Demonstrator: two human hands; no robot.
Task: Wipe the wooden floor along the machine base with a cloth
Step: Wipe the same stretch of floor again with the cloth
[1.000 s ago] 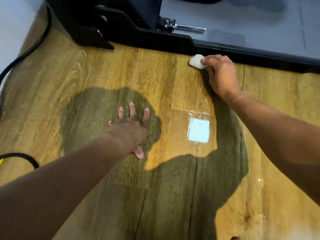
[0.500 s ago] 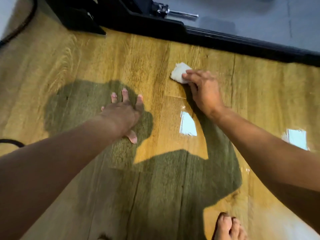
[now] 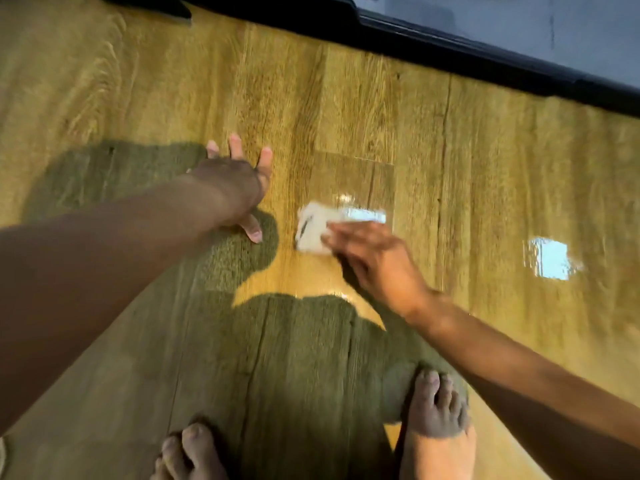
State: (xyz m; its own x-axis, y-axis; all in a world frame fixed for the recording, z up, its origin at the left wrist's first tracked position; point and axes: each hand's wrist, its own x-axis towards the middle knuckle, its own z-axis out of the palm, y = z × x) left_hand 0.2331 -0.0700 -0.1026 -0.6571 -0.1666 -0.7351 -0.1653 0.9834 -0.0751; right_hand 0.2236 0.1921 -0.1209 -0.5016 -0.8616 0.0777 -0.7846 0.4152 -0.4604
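A small white cloth lies flat on the wooden floor, well in front of the black machine base that runs along the top right. My right hand presses its fingertips on the cloth's right part; the hand is blurred. My left hand rests flat on the floor to the cloth's left, fingers spread, holding nothing.
My two bare feet stand at the bottom edge, right behind the hands. Bright window reflections shine on the glossy planks at the right. A black foot of the machine juts out at the top left.
My right hand has dragged the cloth from the machine base back toward me. The view has tilted down, so my feet now show. My left hand stays planted.
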